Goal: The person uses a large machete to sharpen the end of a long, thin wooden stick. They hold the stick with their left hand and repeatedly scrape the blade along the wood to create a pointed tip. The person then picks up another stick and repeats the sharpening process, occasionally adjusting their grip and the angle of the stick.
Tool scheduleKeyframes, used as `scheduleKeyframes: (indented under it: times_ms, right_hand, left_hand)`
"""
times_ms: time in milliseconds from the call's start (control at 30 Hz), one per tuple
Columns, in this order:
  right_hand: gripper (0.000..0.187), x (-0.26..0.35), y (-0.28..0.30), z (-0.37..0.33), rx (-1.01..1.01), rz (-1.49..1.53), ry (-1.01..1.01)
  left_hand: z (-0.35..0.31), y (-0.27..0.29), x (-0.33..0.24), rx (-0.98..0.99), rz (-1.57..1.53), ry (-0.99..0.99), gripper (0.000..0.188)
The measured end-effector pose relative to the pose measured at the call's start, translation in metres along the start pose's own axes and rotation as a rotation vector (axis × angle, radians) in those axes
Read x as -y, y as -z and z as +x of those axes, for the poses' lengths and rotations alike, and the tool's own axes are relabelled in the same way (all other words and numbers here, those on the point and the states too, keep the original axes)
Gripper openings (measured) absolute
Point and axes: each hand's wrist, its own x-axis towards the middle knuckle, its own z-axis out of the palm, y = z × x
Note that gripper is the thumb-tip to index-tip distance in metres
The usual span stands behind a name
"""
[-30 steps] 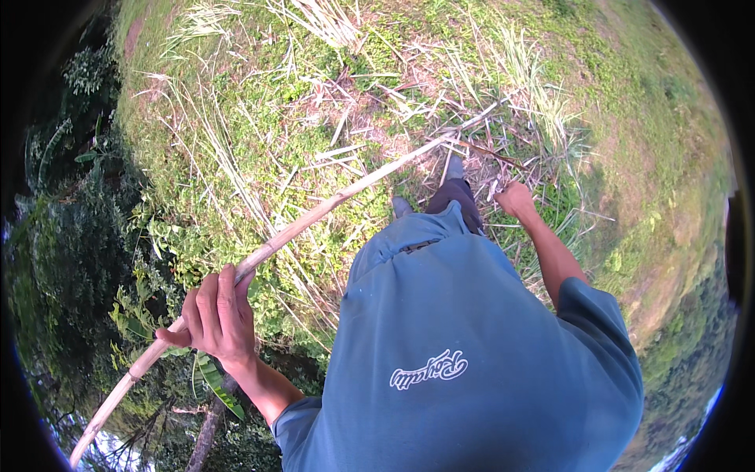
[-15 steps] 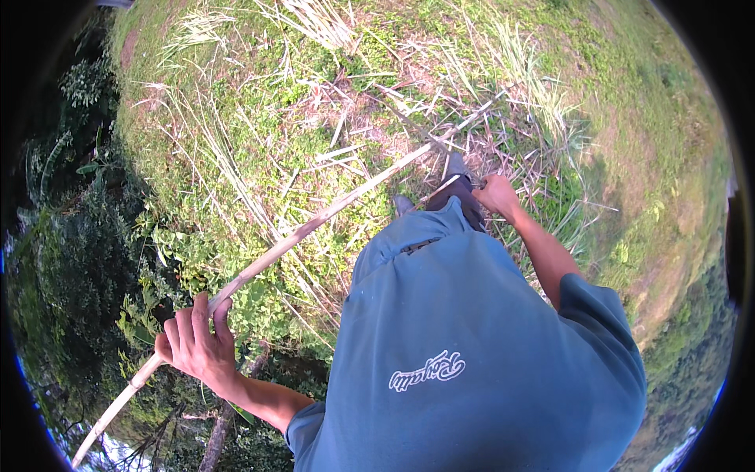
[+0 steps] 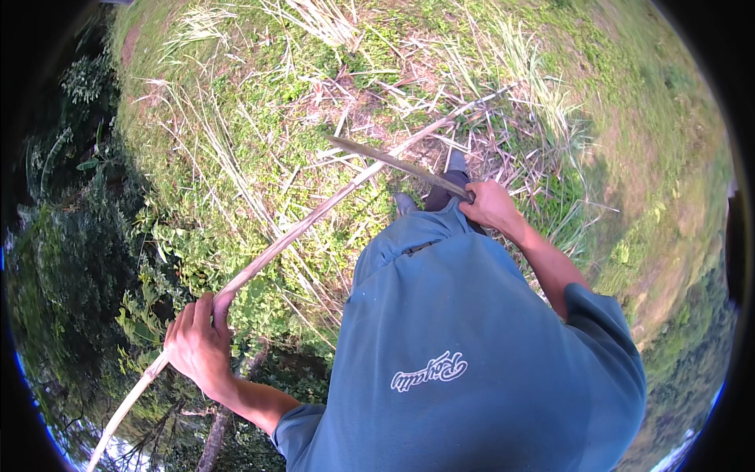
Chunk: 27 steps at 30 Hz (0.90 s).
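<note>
A long pale stalk (image 3: 314, 216) slants from lower left to upper centre; a blade (image 3: 411, 168) crosses it mid-frame. The left hand (image 3: 200, 346) wraps the stalk, the right hand (image 3: 491, 206) grips the blade's end. Glancing off, it could strike the foot (image 3: 458, 162).

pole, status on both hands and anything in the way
Left hand gripping pole. Right hand holding blade. Blade crosses pole in view, contact unclear. Stalks strewn about.
</note>
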Motion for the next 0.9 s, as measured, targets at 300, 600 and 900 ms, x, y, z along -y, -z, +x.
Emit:
scheduleKeyframes:
  times_ms: [300, 600, 900]
  right_hand:
    - [0.039, -0.08, -0.009, 0.036, -0.029, -0.011, -0.269]
    - [0.044, -0.194, -0.04, 0.086, 0.048, -0.045, -0.596]
    - [0.045, -0.075, -0.012, 0.031, 0.088, -0.07, -0.379]
  left_hand:
    - [-0.003, -0.003, 0.002, -0.035, -0.008, 0.02, 0.038]
    - [-0.008, 0.006, 0.014, 0.004, 0.036, 0.104, 0.044]
    - [0.002, 0.011, 0.012, -0.069, 0.186, 0.061, 0.047]
